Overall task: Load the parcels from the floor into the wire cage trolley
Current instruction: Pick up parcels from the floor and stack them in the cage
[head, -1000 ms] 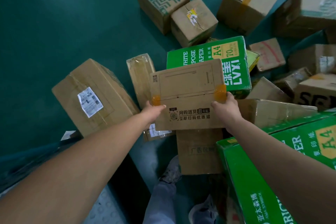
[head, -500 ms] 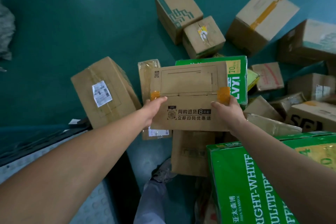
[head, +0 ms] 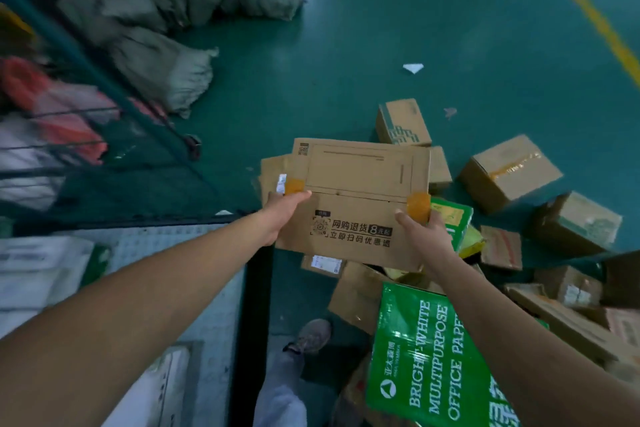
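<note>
— Two hands on one carton, why both?

— Because that flat brown carton (head: 356, 198) is wide and thin. The left hand (head: 282, 218) clasps its left edge with the thumb lying over the top face beside an orange tape tab, and the right hand (head: 420, 236) clasps the right edge just under the other tab. Gripped at both sides it stays level, printed face up, clear of the floor.

— And where is it, against that grip?

— Out past the fingertips, in the air above the heap of parcels on the floor (head: 512, 253). I judge it is on its way across to the trolley.

— Which sits where?

— Off the left hand's side. The wire cage trolley (head: 86, 87) shows as blurred green bars and mesh. Behind the mesh I make out red and white shapes, too smeared to name. Below the left forearm lies a pale studded floor plate (head: 194, 270), with white flat packages (head: 38, 274) resting on it; whether that plate is the trolley's own base I cannot tell.

— Anything else large?

— Grey sacks (head: 166, 62) piled beyond the left hand, outside the cage. Under the right forearm, a green office paper box (head: 426, 357). Further right of the right hand, loose brown boxes such as a taped carton (head: 509, 173).

— Smallest?

— White paper scrap (head: 412, 68) on the green floor, far beyond the grip
</note>
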